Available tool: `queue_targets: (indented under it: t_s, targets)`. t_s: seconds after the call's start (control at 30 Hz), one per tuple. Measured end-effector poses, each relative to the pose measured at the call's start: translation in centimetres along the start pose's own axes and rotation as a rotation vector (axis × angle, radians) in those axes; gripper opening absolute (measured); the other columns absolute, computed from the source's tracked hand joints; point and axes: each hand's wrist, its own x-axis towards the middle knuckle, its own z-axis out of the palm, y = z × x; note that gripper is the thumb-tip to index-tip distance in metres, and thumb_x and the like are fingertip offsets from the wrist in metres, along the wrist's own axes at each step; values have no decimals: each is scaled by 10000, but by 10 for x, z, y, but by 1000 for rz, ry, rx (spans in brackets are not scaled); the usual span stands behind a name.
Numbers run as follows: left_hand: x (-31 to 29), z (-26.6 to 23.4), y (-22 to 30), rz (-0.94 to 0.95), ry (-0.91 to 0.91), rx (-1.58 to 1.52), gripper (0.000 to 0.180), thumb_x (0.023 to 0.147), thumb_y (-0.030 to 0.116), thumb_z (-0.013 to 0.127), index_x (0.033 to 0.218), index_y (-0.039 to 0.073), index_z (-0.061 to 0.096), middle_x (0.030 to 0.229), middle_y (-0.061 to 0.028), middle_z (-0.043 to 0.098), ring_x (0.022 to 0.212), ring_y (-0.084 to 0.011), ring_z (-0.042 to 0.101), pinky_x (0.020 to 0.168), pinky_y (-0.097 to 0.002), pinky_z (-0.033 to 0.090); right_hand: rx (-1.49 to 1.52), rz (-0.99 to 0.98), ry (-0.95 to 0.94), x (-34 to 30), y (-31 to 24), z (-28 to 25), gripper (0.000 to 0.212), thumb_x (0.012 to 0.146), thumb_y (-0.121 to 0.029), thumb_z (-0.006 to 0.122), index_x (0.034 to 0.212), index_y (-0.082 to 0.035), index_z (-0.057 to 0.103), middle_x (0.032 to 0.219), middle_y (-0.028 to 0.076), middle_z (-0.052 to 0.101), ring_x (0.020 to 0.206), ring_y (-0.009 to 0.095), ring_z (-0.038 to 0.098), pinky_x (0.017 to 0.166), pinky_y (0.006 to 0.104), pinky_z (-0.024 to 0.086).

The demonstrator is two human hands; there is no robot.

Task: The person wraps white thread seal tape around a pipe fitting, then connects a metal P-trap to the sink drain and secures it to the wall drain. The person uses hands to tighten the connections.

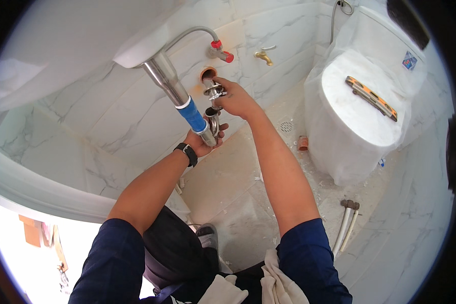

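The walls are clad in white tiles veined with grey, and the dusty beige floor is strewn with pale debris around a round drain. At the right, a white toilet is wrapped in translucent plastic; the lower left is flooded with bright light.

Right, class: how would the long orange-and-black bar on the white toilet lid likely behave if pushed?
The long orange-and-black bar is probably stiff: it looks straight from end to end. Its narrow, angular shape suggests sliding rather than rolling. The white toilet lid beneath looks smooth, so it might slip.
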Motion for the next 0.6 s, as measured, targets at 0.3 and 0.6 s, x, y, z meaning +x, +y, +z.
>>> queue_targets:
  t_s: [0.3, 0.6]
  targets:
    - [6, -5, -3, -37, -52, -27, 495, 1011, 530, 575, 1428, 265, 545, 1031, -59, 633, 858, -187, 616, 677, -313, 555, 41, -8, -19, 2, 2, 0, 720, 757, -123, 731, 1418, 67, 518, 1098, 244, 705, 929, 317, 732, 713, 395, 612]
    - [8, 7, 4, -129, -45, 67, 532, 1018, 522, 567, 1483, 273, 495, 1061, -77, 624, 838, -193, 586, 621, -304, 510, -23, 19, -86, 1, 0, -10, 753, 738, -82, 719, 1450, 35, 504, 1189, 230, 676, 922, 291, 726, 679, 366, 624]
